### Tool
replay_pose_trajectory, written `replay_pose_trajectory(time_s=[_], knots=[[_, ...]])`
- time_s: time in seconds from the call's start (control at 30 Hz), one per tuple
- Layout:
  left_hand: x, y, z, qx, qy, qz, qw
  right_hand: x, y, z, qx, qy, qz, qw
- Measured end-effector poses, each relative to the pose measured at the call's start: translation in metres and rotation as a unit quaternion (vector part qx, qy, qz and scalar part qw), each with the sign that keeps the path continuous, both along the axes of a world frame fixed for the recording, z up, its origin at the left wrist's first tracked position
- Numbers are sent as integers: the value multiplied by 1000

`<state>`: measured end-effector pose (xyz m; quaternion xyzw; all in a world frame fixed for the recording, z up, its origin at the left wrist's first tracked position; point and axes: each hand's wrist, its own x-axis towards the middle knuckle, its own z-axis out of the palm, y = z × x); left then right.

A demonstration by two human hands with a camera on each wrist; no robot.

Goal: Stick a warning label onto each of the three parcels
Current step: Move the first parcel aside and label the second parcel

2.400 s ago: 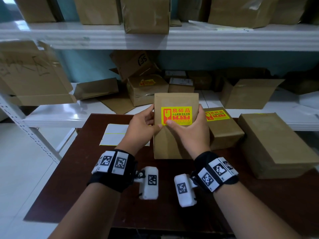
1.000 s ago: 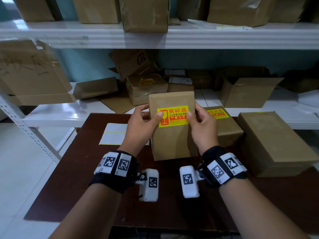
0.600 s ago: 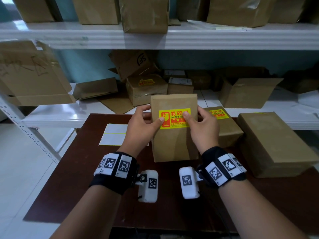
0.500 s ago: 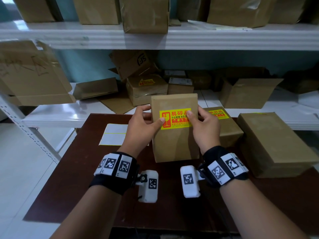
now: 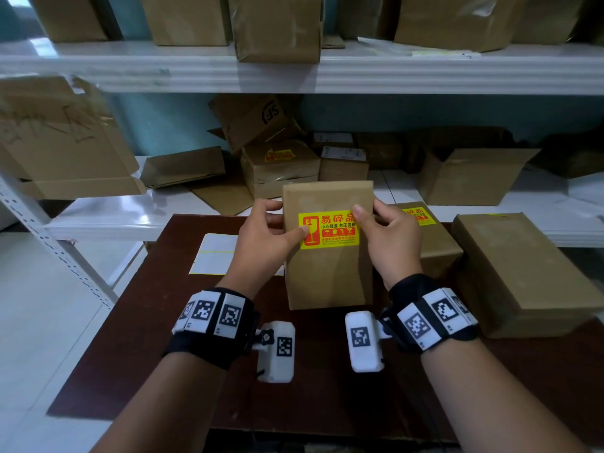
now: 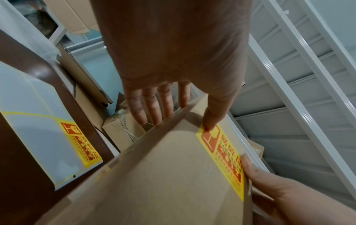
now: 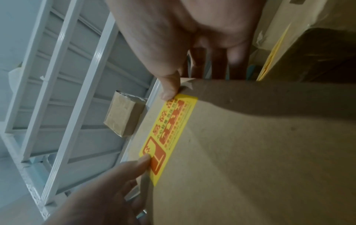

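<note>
I hold a brown parcel (image 5: 327, 276) upright on the dark table (image 5: 163, 322). A yellow warning label (image 5: 328, 229) lies flat on its front. My left hand (image 5: 268, 230) grips the parcel's left side, thumb (image 6: 212, 120) on the label's (image 6: 221, 152) left end. My right hand (image 5: 389, 233) grips the right side, thumb (image 7: 169, 89) on the label's (image 7: 169, 134) upper right corner. Behind on the right lies a second parcel (image 5: 434, 250) bearing its own label (image 5: 415, 215). A larger third parcel (image 5: 523, 273) lies far right, with no label visible on its top.
A white backing sheet (image 5: 212, 256) lies left of the held parcel, with one yellow label (image 6: 80, 143) on it. White shelving (image 5: 327, 70) with several cardboard boxes stands behind the table. The floor (image 5: 49, 322) is to the left.
My right hand left the label's lower left and took the parcel's right side, its thumb now at the label's upper right. My left thumb came onto the label's left end. The label sits level.
</note>
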<state>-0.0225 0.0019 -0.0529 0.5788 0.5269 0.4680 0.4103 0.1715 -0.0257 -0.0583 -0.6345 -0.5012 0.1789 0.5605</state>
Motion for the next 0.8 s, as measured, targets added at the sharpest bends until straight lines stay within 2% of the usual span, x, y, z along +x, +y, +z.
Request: replay_pose_trajectory(time_s=[0.2, 0.3, 0.4, 0.6, 0.8], knots=[[1, -3, 2, 13, 22, -2, 1000, -5, -5, 9, 0, 16, -10, 1000], [5, -5, 1, 25, 40, 2, 999, -13, -8, 8, -27, -18, -25, 999], [8, -9, 4, 36, 62, 29, 997, -14, -8, 7, -14, -41, -30, 999], [12, -7, 13, 40, 176, 98, 979, -16, -5, 2, 20, -47, -17, 999], [2, 2, 12, 61, 154, 80, 983, -11, -6, 0, 10, -19, -20, 1000]])
